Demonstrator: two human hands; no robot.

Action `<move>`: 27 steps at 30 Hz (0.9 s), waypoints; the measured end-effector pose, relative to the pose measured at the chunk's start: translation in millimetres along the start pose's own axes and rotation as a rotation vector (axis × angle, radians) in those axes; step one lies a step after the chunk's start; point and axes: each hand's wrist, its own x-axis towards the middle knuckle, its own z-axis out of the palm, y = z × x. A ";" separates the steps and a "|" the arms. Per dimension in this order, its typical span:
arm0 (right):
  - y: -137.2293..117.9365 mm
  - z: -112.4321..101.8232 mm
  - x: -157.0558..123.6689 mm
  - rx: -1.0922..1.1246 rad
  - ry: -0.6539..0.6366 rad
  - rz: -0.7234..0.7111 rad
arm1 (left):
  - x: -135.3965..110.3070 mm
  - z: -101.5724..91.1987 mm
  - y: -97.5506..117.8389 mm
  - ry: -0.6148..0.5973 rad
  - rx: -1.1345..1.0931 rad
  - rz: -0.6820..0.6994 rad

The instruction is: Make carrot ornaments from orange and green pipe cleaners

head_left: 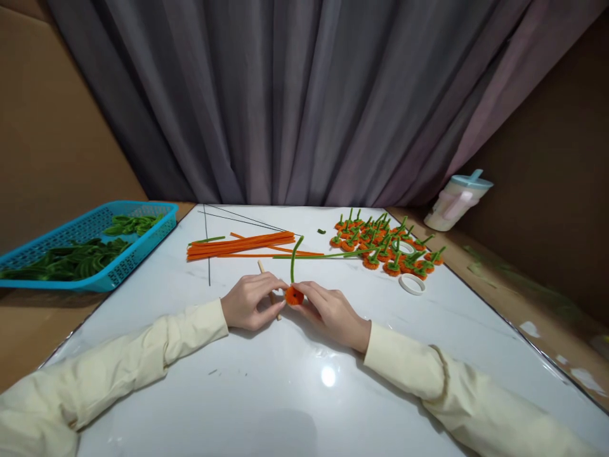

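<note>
Between my two hands is an orange pipe-cleaner coil, small and round with a dark hole at its middle. A green pipe cleaner rises from behind it, its tip bent slightly right. My left hand closes thumb and finger at the coil's left edge. From the right, my right hand pinches the coil, thumb below and fingers above. A thin wooden stick passes by my left fingers, partly hidden by them; I cannot tell whether it is held.
Orange pipe cleaners lie in a bundle beyond my hands, near thin dark wires. Finished orange-and-green pieces cluster at right beside a white ring. A blue basket of green pieces is left; a lidded cup stands far right.
</note>
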 end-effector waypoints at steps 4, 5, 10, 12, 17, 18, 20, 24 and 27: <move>-0.2 -0.7 -0.1 0.046 -0.015 0.013 | -0.4 0.3 0.5 -0.015 0.012 -0.001; -0.2 -0.8 -0.1 0.053 -0.020 0.013 | -0.3 0.2 0.7 -0.024 0.011 -0.003; 0.8 -0.4 -0.5 0.079 -0.033 -0.004 | 0.1 -0.7 0.9 -0.058 -0.004 0.016; 1.7 0.1 -1.2 0.083 -0.040 -0.002 | -0.2 -0.7 0.4 -0.059 0.003 0.038; 3.9 1.8 -2.8 0.091 -0.053 -0.020 | -1.0 -0.1 -1.1 -0.079 0.010 0.115; 4.1 2.0 -3.0 0.094 -0.055 -0.025 | -1.0 0.0 -1.3 -0.078 0.010 0.130; 4.3 2.2 -3.0 0.098 -0.065 -0.034 | -1.1 0.2 -1.7 -0.083 0.010 0.145; 3.9 1.9 -2.3 0.099 -0.087 -0.033 | -0.8 0.1 -1.7 -0.116 0.007 0.127; 3.4 1.4 -1.7 0.132 -0.085 -0.011 | -0.1 -0.5 -0.5 -0.119 0.006 0.076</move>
